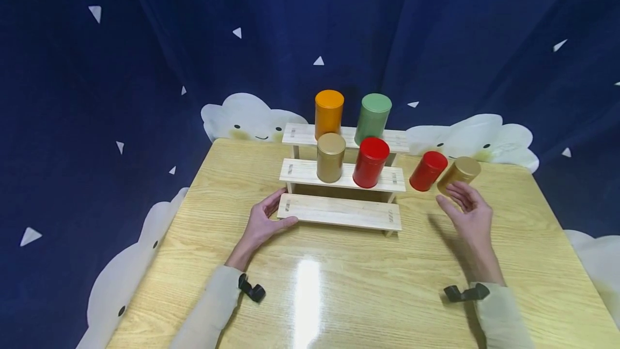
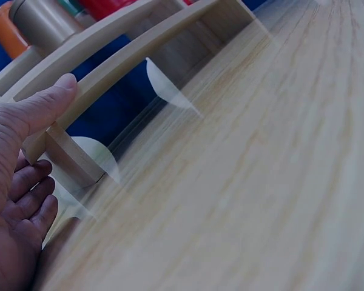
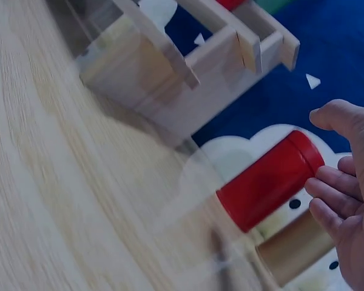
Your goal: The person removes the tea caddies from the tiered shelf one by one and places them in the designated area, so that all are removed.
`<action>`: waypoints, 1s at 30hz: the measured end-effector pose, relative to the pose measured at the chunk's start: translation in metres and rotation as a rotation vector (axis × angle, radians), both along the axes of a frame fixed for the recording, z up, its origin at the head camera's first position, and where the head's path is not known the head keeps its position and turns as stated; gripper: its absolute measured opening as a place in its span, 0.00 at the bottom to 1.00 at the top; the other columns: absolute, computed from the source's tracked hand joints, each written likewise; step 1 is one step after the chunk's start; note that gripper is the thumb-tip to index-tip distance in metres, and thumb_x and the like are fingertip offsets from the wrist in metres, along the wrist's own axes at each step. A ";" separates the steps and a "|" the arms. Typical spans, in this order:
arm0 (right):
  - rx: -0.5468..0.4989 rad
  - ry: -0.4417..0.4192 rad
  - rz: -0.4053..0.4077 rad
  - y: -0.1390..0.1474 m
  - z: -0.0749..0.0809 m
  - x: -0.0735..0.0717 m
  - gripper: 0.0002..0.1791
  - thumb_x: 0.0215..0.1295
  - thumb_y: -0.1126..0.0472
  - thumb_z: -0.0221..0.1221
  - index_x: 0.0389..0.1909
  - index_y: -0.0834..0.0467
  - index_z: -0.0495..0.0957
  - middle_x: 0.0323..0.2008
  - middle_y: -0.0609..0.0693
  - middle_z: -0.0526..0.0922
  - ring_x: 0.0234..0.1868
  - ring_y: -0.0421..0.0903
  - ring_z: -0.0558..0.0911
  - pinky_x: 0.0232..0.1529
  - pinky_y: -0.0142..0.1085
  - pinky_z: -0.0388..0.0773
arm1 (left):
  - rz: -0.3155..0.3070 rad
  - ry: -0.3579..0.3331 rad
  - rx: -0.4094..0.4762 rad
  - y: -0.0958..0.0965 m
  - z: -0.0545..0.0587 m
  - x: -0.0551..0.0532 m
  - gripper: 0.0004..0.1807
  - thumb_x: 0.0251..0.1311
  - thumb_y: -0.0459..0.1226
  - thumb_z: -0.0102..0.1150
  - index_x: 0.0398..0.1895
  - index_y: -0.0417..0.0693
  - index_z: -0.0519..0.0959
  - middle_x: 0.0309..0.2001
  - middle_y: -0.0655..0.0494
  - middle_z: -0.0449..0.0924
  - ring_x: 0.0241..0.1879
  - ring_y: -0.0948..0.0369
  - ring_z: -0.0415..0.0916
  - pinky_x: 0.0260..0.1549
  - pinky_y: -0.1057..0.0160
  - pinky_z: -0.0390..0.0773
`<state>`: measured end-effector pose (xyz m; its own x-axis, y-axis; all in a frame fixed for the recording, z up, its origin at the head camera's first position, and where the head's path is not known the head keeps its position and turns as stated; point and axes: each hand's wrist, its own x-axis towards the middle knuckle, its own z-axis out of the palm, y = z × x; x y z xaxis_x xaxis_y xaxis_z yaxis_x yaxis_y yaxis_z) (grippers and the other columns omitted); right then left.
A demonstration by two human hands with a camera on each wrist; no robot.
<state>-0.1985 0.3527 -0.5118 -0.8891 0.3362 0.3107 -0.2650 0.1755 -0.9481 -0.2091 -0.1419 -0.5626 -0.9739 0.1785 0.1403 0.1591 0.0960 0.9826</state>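
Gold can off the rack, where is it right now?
Head view, right side: the gold can sits on the table, just right of the nearby red can, beyond the right hand.

Three-tier pale wooden rack (image 1: 339,210) standing level; lidded gold canister (image 1: 460,173) upright, right of rack.

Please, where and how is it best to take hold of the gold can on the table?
I would grip the gold can round its upper sides, the right hand coming from the front right: it is an upright cylinder, and a red can stands close on its left.
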 end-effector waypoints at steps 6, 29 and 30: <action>0.082 0.025 0.054 -0.016 0.013 0.003 0.30 0.58 0.79 0.70 0.63 0.69 0.77 0.53 0.57 0.87 0.51 0.41 0.86 0.58 0.26 0.80 | -0.005 0.005 0.011 0.000 0.001 0.000 0.45 0.52 0.31 0.81 0.75 0.44 0.71 0.72 0.47 0.74 0.72 0.51 0.70 0.74 0.55 0.67; 0.140 0.120 0.269 -0.079 0.045 -0.009 0.34 0.55 0.80 0.71 0.65 0.71 0.75 0.58 0.53 0.85 0.57 0.46 0.84 0.63 0.28 0.78 | 0.001 -0.001 -0.003 0.000 -0.001 0.000 0.46 0.52 0.32 0.82 0.76 0.45 0.70 0.72 0.49 0.74 0.72 0.54 0.70 0.73 0.60 0.68; 0.140 0.116 0.272 -0.082 0.046 -0.010 0.34 0.55 0.80 0.71 0.66 0.70 0.75 0.58 0.55 0.85 0.58 0.47 0.84 0.63 0.28 0.79 | 0.002 -0.001 -0.003 0.000 -0.001 0.000 0.46 0.52 0.32 0.81 0.76 0.45 0.70 0.72 0.49 0.74 0.72 0.54 0.70 0.73 0.60 0.68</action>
